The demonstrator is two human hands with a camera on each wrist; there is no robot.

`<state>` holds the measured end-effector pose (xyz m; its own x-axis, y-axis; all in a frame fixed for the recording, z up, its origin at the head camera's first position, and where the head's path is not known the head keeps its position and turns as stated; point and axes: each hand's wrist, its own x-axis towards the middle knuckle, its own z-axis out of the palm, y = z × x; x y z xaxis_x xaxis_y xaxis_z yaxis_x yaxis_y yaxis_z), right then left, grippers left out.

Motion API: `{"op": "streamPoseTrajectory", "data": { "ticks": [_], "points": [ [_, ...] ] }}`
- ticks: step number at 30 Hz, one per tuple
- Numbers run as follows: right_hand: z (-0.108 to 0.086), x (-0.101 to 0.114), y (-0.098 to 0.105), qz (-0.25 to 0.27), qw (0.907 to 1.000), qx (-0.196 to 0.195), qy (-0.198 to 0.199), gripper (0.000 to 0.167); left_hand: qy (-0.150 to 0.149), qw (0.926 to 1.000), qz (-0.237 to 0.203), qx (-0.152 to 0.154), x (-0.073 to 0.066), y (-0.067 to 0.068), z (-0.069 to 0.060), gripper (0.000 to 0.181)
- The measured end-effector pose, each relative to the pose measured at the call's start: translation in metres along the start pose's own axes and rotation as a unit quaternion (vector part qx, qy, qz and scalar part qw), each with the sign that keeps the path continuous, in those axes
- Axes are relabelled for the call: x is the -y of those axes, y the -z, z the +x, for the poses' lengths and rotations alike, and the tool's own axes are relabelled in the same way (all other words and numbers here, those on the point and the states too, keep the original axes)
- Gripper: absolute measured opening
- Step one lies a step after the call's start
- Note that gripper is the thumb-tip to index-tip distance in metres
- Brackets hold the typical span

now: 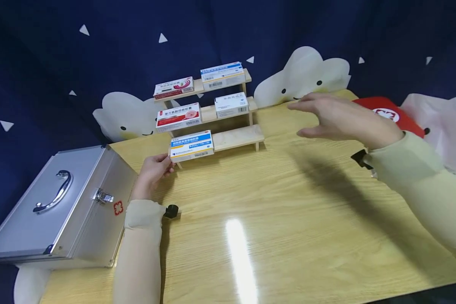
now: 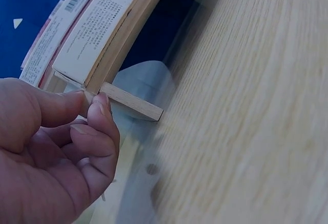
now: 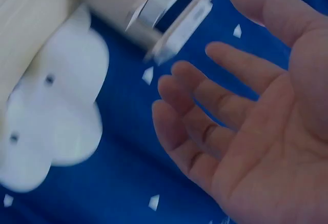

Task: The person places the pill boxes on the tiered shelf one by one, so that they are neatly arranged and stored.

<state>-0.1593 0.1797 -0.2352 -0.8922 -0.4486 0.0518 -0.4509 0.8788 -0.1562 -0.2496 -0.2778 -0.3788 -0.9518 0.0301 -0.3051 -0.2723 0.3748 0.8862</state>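
A three-tier wooden rack (image 1: pixel 238 137) bears several medicine boxes. My left hand (image 1: pixel 153 175) is at the left end of its lowest tier; in the left wrist view, the thumb and index finger pinch the shelf's corner just under a blue-and-white medicine box (image 1: pixel 191 145). That box lies flat on the lowest tier. On the middle tier are a red-and-white box (image 1: pixel 178 117) and a white box (image 1: pixel 232 104). A dark-red-and-white box (image 1: pixel 173 87) and another blue-and-white box (image 1: pixel 223 76) lie on top. Right of the rack, my right hand (image 1: pixel 336 116) hovers above the table, fingers spread, holding nothing.
A silver metal case (image 1: pixel 87 169) with handle and latch stands at the left. Behind my right forearm lies a red item (image 1: pixel 393 114) with a white emblem. A dark blue curtain (image 1: pixel 228 29) with clouds hangs behind the wooden table (image 1: pixel 289 236).
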Motion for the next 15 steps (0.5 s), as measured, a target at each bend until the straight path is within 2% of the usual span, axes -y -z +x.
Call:
{"op": "streamPoseTrajectory", "data": {
  "ticks": [3,7,10,15],
  "points": [
    [-0.033,-0.026,0.004,-0.009,0.9998,-0.010,-0.017,0.062,-0.001,0.9999,0.005,0.010,0.000,-0.002,0.000,0.045],
    [-0.071,-0.060,0.004,-0.003,0.9956,0.021,-0.091,0.061,-0.005,0.9996,0.026,0.012,-0.001,0.005,-0.005,0.047],
    [-0.100,-0.086,0.001,0.004,0.9851,0.052,-0.164,0.064,-0.010,0.9991,0.037,0.016,-0.001,0.006,-0.006,0.048],
    [-0.143,-0.127,-0.013,0.011,0.9642,0.106,-0.243,0.071,-0.015,0.9989,0.035,0.029,-0.001,0.000,-0.003,0.048]
  ]
}}
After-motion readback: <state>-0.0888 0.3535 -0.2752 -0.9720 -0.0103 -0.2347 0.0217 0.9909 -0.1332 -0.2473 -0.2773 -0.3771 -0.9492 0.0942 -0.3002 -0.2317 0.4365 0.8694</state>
